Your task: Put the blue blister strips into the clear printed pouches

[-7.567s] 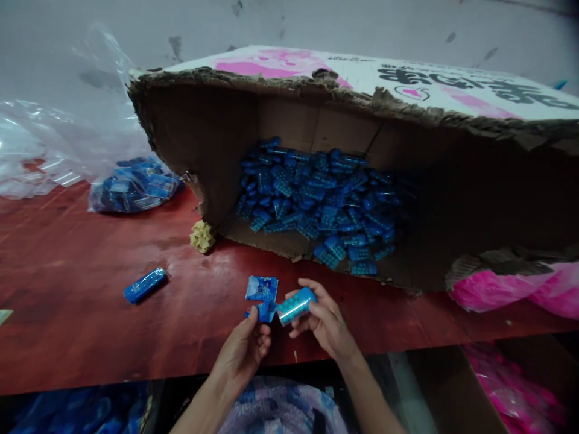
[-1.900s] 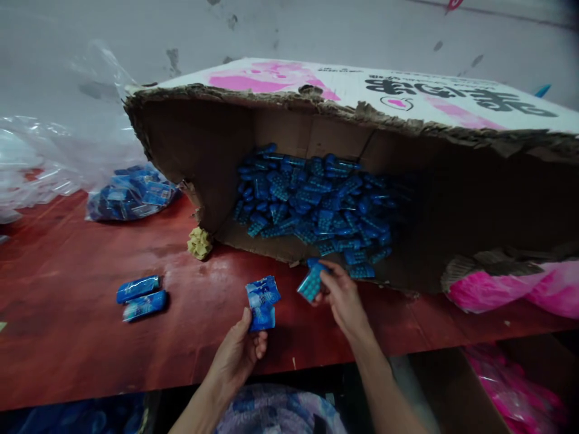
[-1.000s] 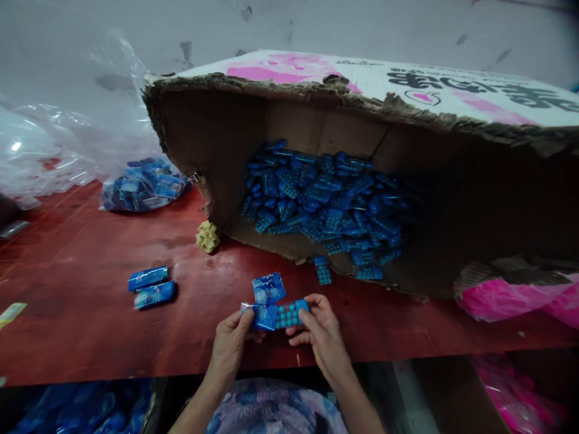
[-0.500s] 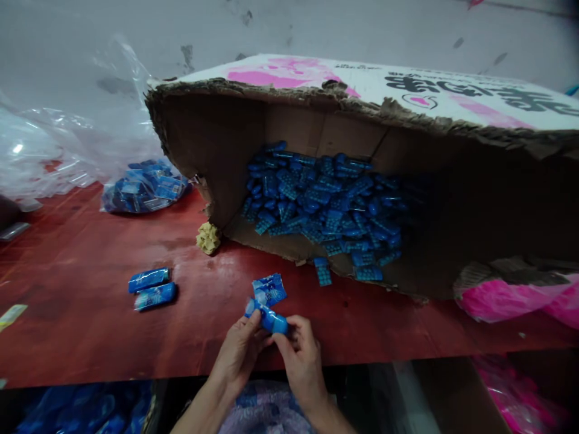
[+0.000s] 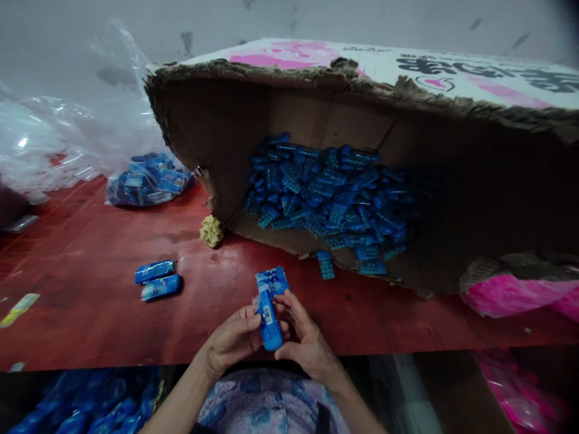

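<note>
Low over the table's front edge, my left hand [image 5: 235, 334] pinches a small blue container [image 5: 270, 328] with a barcode label facing up. My right hand [image 5: 307, 340] is curled round the container's other side, its thumb by the rounded blue end. A flat blue printed wrapper [image 5: 275, 278] lies just beyond, partly behind the container. To the left, two blue wrapped containers [image 5: 160, 286] rest side by side on the red table [image 5: 90, 313]. Several blue pieces [image 5: 325, 187] are heaped inside a torn cardboard box [image 5: 217, 120] lying on its side.
A clear bag of blue packs [image 5: 149, 181] sits at the back left beside clear plastic bags [image 5: 36, 144]. Crumpled yellow paper [image 5: 211, 231] lies by the box corner. Pink plastic [image 5: 511, 294] is at the right. Below the table edge are more blue items [image 5: 90, 404].
The container has turned from lying crosswise to pointing toward me, and its barcode now shows. My right hand has shifted its fingers along the container's side. The whole view has moved slightly.
</note>
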The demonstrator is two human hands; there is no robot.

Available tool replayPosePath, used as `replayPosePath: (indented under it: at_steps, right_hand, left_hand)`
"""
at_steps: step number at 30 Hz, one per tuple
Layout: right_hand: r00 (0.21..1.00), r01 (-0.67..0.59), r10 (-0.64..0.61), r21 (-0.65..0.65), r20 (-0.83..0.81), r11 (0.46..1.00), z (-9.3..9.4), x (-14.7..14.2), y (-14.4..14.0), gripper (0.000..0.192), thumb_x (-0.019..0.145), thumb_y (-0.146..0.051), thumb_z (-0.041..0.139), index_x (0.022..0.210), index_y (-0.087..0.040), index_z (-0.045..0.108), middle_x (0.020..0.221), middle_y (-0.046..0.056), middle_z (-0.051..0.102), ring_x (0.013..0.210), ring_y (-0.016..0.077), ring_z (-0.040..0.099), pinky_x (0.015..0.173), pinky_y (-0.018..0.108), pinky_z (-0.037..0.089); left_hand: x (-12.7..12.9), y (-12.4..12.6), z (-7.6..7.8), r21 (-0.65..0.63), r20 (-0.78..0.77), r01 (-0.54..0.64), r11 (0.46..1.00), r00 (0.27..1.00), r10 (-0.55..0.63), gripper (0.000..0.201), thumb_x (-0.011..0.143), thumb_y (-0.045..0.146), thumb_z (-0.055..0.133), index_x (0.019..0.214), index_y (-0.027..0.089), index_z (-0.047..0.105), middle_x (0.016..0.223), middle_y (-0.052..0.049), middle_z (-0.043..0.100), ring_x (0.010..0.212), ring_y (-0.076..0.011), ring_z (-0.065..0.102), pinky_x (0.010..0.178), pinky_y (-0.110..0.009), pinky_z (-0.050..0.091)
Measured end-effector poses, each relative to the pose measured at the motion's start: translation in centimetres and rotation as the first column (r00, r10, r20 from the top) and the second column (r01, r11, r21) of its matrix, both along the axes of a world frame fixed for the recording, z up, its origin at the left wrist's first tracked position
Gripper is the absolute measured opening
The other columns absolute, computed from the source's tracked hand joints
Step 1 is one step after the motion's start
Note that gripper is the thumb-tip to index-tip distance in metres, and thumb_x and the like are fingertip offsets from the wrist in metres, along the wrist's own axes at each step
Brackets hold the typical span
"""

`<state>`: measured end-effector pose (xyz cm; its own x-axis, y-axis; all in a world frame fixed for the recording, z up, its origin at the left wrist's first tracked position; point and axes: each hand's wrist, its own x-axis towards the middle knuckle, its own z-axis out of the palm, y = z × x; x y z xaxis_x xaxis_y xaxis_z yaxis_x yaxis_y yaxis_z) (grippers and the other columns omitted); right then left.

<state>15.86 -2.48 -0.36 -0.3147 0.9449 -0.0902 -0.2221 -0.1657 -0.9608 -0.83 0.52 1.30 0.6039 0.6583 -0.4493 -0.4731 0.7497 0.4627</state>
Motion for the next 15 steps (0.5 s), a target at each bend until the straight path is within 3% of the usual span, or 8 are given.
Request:
replayPosePath:
  at_steps: [3, 6, 10, 15]
  right_hand:
    - [0.993, -0.058, 0.057, -0.008, -0.105, 0.998, 0.1, -0.1, 0.2, 0.078, 0.064, -0.033, 0.073, 0.130, -0.040, 0.032, 0.132, 0.001, 0.045, 0.120, 0.0219, 0.043, 0.094, 0.039, 0.039]
    - [0.989, -0.026, 0.032, 0.042, -0.142, 0.999, 0.0, -0.3, 0.2, 0.072, 0.069, -0.042, 0.068, 0.131, -0.037, 0.033, 0.128, 0.003, 0.049, 0.116, 0.0223, 0.048, 0.094, 0.039, 0.039]
    - [0.999, -0.010, 0.013, 0.087, -0.034, 0.996, 0.1, -0.3, 0.2, 0.063, 0.075, -0.047, 0.060, 0.131, -0.033, 0.035, 0.125, 0.005, 0.052, 0.110, 0.0234, 0.052, 0.091, 0.039, 0.043]
    - [0.999, -0.021, 0.017, 0.077, 0.045, 0.997, 0.9, -0.1, 0.2, 0.061, 0.078, -0.037, 0.060, 0.132, -0.033, 0.033, 0.127, 0.005, 0.050, 0.108, 0.0228, 0.054, 0.088, 0.037, 0.046]
  left_hand:
    - [0.3, -0.1, 0.1, 0.000, 0.015, 0.039, 0.999, 0.999, -0.039, 0.034, 0.062, 0.026, 0.071, 0.092, 0.011, 0.067, 0.076, -0.010, 0.070, 0.075, -0.0211, 0.065, 0.075, -0.031, 0.046]
    - [0.8, -0.6, 0.1, -0.019, -0.027, -0.053, 0.998, 0.998, 0.052, 0.027, 0.059, 0.028, 0.073, 0.080, 0.011, 0.069, 0.070, -0.007, 0.069, 0.068, -0.0166, 0.063, 0.070, -0.026, 0.046]
    - [1.6, -1.6, 0.2, -0.068, -0.117, -0.227, 0.971, 0.969, 0.219, 0.018, 0.061, 0.029, 0.072, 0.071, 0.014, 0.069, 0.065, -0.003, 0.067, 0.061, -0.0122, 0.060, 0.066, -0.024, 0.047]
    - [1.6, -1.7, 0.9, -0.064, -0.104, -0.222, 0.973, 0.971, 0.215, 0.013, 0.070, 0.024, 0.065, 0.078, 0.016, 0.069, 0.071, -0.003, 0.069, 0.065, -0.0139, 0.061, 0.069, -0.028, 0.048]
